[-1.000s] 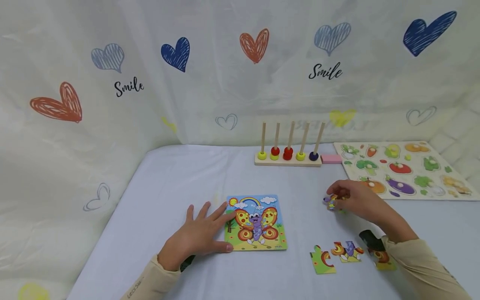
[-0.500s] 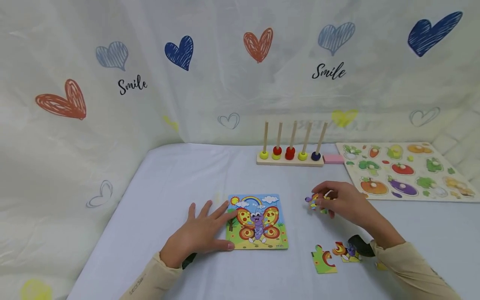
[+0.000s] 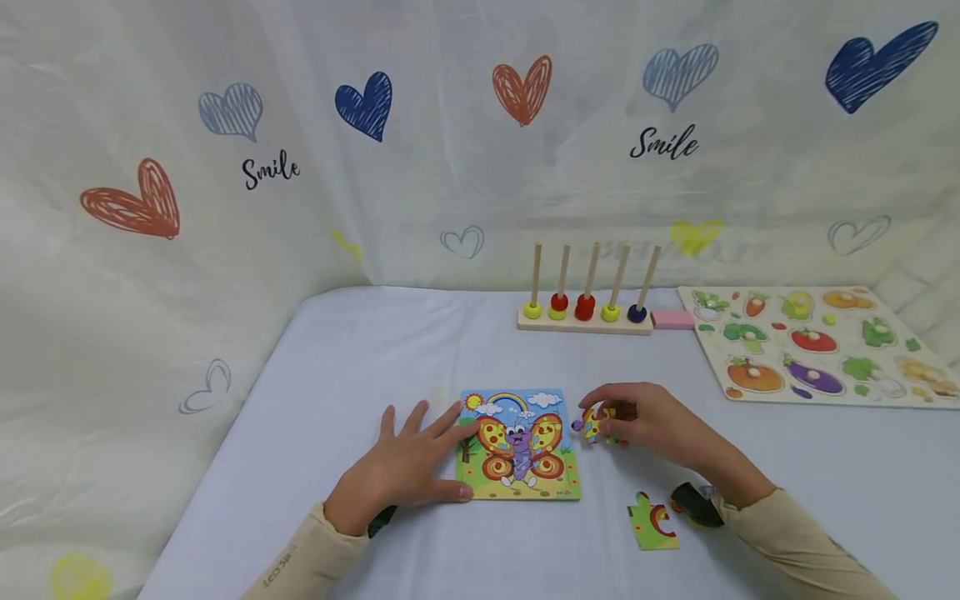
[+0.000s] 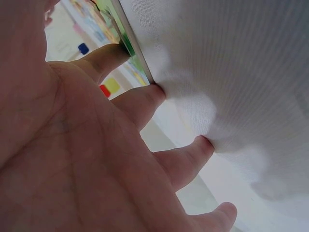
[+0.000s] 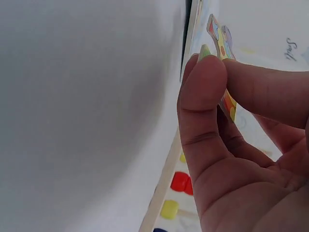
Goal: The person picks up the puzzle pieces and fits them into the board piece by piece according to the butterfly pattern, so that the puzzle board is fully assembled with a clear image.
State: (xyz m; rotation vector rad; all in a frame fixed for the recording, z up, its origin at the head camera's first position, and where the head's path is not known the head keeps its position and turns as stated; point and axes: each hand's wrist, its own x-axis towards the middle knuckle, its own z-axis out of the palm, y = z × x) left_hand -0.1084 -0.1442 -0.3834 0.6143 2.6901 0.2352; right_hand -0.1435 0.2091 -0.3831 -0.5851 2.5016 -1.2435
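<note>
A square butterfly picture puzzle (image 3: 519, 454) lies flat on the white cloth. My left hand (image 3: 401, 462) rests at its left side, fingers spread, index finger and thumb at its edge. In the left wrist view, the straight fingers (image 4: 140, 104) reach down to the cloth and the puzzle's edge. Just right of the puzzle, my right hand (image 3: 652, 423) pinches a jigsaw piece (image 3: 591, 425) with yellow, red and purple print. The right wrist view shows that piece (image 5: 224, 41) between thumb and fingertips, partly covered by them.
A green jigsaw piece (image 3: 651, 525) lies nearer the front; another piece (image 3: 682, 502) is partly hidden behind the right wrist's black camera (image 3: 699, 505). At the back stand a peg bead counter (image 3: 585, 321), a pink block (image 3: 672, 320) and a vegetable knob-puzzle board (image 3: 817, 346).
My right hand has carried the pinched jigsaw piece leftward to beside the butterfly puzzle; its wrist now covers loose pieces seen earlier. My left hand has stayed at the puzzle's left edge.
</note>
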